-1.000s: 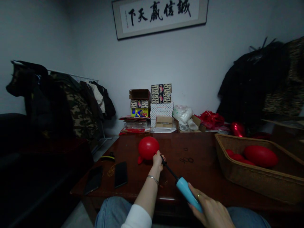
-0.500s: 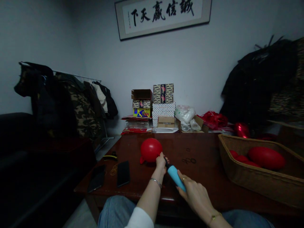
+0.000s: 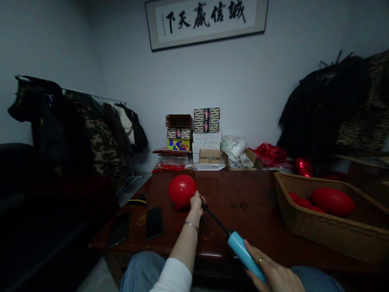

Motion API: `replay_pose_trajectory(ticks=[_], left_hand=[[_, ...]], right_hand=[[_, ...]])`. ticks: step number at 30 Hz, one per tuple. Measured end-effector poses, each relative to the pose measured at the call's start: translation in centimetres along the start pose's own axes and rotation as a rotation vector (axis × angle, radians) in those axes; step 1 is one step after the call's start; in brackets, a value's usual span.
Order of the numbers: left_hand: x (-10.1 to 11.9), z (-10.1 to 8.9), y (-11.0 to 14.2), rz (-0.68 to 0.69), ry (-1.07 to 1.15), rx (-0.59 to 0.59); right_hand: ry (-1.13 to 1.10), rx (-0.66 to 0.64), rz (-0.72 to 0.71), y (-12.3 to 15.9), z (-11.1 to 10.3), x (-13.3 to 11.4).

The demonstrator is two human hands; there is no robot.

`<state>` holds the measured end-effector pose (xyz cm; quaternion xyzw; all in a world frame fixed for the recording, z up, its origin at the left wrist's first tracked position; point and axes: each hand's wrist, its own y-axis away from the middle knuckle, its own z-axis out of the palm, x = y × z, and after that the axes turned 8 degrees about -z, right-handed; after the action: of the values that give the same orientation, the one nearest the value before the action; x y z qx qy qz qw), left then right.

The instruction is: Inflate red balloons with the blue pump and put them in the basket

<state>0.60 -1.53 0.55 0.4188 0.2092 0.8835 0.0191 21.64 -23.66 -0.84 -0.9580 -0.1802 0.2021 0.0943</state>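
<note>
My left hand (image 3: 196,202) pinches the neck of a round red balloon (image 3: 182,190) onto the tip of a hand pump, above the dark wooden table (image 3: 258,227). The pump's black rod (image 3: 215,218) runs back to its light blue barrel (image 3: 245,256), drawn out long. Lower right, my right hand (image 3: 275,273) is closed round the barrel's near end. I sit at the table's front edge with my jeans showing below.
A wicker basket (image 3: 322,231) with inflated red balloons (image 3: 332,200) stands at the right. Two dark phones (image 3: 154,222) and rubber bands lie at the table's left. Boxes (image 3: 206,134) and bags line the far edge. Clothes hang on a rack (image 3: 91,129) to the left.
Half a second ago the blue barrel was pushed up close to my left hand. My right hand has pulled it back, drawing the rod out again. The balloon shifted slightly left.
</note>
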Motion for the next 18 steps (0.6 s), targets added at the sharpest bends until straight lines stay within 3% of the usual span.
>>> replay_pose_trajectory(ticks=[6,12,18], left_hand=[[-1.6,0.1,0.4,-0.009,-0.01,-0.013],[-3.6,1.2,1.7,-0.05,-0.018,-0.014],[-3.7,1.3,2.3,-0.055,-0.032,-0.03]], right_hand=[[-0.003,-0.012,0.031,-1.1,0.6,-0.9],[0.115,0.021,0.036,-5.1,0.3,-2.9],[0.152,0.02,0.029,-7.5,0.8,-3.8]])
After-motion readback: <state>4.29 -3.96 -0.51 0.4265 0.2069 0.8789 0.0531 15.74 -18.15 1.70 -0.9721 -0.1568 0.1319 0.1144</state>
